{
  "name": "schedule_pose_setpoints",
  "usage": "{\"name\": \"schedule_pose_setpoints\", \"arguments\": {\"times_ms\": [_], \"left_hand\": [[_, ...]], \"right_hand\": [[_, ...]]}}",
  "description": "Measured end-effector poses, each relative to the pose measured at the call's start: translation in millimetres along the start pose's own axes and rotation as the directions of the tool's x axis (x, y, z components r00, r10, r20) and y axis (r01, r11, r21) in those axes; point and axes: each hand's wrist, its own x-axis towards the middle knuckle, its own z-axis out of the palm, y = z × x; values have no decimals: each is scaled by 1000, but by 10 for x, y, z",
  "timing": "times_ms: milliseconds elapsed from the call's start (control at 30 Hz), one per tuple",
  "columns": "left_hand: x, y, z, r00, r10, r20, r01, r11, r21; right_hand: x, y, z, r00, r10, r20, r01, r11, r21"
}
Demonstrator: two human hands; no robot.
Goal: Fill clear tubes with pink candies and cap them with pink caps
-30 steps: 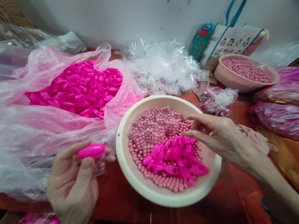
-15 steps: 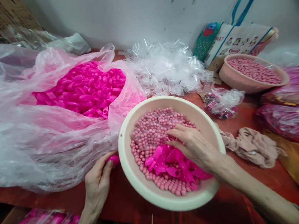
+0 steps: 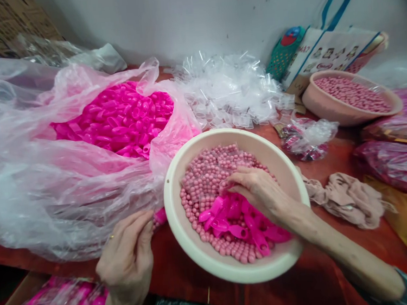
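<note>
A cream plastic bowl holds dusty-pink beads and a pile of hot-pink hollow plastic pieces. My right hand reaches over the bowl from the right, fingers drawn together at the beads just above the pink pieces. What its fingertips grip is hard to make out; clear film shows near them. Beside the bowl's left rim, my left hand pinches a hot-pink plastic piece, with a few small beads seemingly at its lower edge. The fingers partly cover that piece.
Left of the bowl lies a large translucent bag full of hot-pink pieces. Behind stands a heap of clear plastic pouches. A pink bowl of beads, a crumpled cloth and wrapped bundles sit on the right.
My left hand has turned over, so its back faces up, still pinching the pink piece. My right fingers have closed together over the beads. The view has shifted slightly.
</note>
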Motion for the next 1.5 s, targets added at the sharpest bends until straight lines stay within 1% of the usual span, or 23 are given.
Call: {"name": "schedule_pose_setpoints", "arguments": {"times_ms": [67, 133, 233, 333, 433, 467, 533, 600, 667, 733, 800, 900, 967, 1000, 1033, 1100, 1167, 1200, 1233, 1300, 1367, 1433, 1500], "left_hand": [[104, 174, -21, 999, -27, -33, 24, 993, -113], [248, 327, 23, 998, -65, 6, 65, 973, -220], [484, 500, 184, 971, -87, 221, 159, 929, -335], [660, 623, 358, 897, -24, 441, 231, 876, -423], [726, 693, 451, 836, 21, 549, 291, 830, -475], [726, 700, 461, 826, 11, 564, 324, 810, -489], [712, 692, 458, 828, -54, 558, 397, 759, -516], [694, 663, 445, 839, -161, 520, 469, 699, -540], [685, 631, 438, 834, -242, 496, 523, 632, -572], [685, 607, 441, 822, -270, 501, 555, 573, -602], [686, 596, 451, 821, -272, 501, 561, 546, -622], [681, 593, 462, 819, -277, 503, 568, 520, -638], [677, 593, 462, 814, -274, 512, 575, 503, -645], [676, 593, 460, 813, -271, 516, 576, 501, -645], [678, 594, 456, 812, -269, 518, 576, 504, -643], [689, 600, 443, 806, -260, 532, 582, 517, -628], [703, 615, 427, 788, -242, 567, 598, 524, -607], [709, 625, 419, 775, -231, 588, 608, 525, -596], [711, 637, 411, 760, -220, 611, 622, 521, -585], [698, 664, 402, 721, -196, 664, 657, 495, -568], [663, 691, 400, 671, -175, 721, 709, 435, -555], [615, 719, 405, 626, -164, 762, 766, 310, -563], [570, 753, 417, 606, -167, 778, 796, 150, -587]], "right_hand": [[51, 0, -92, 1000, -2, 12, 2, 999, 43], [99, -45, -197, 1000, 13, 6, -13, 998, 69], [164, -179, -318, 998, 44, -38, -41, 996, 81], [232, -349, -368, 998, 12, -60, -3, 989, 147], [285, -486, -375, 995, -41, -95, 65, 963, 263], [290, -510, -370, 994, -36, -106, 66, 952, 299], [270, -521, -345, 993, 17, -116, 21, 949, 316], [208, -503, -284, 989, 98, -113, -70, 972, 224], [126, -499, -179, 985, 154, -74, -149, 987, 66], [52, -537, -41, 982, 188, 4, -188, 981, -57], [8, -604, 96, 974, 215, 73, -208, 974, -94], [-1, -675, 193, 968, 232, 97, -232, 973, -9], [10, -671, 149, 962, 253, 104, -266, 953, 143], [14, -654, 100, 956, 270, 117, -292, 920, 261], [16, -630, 38, 947, 290, 140, -322, 858, 400], [14, -574, -92, 924, 331, 191, -372, 664, 649], [10, -522, -203, 908, 370, 198, -371, 489, 789], [9, -502, -246, 901, 394, 184, -362, 443, 820], [12, -488, -283, 894, 417, 165, -352, 424, 835], [27, -476, -350, 888, 441, 127, -337, 437, 834], [50, -482, -424, 905, 407, 121, -338, 516, 787], [69, -496, -513, 935, 334, 120, -312, 611, 728], [77, -509, -608, 954, 276, 119, -277, 654, 704]]}}
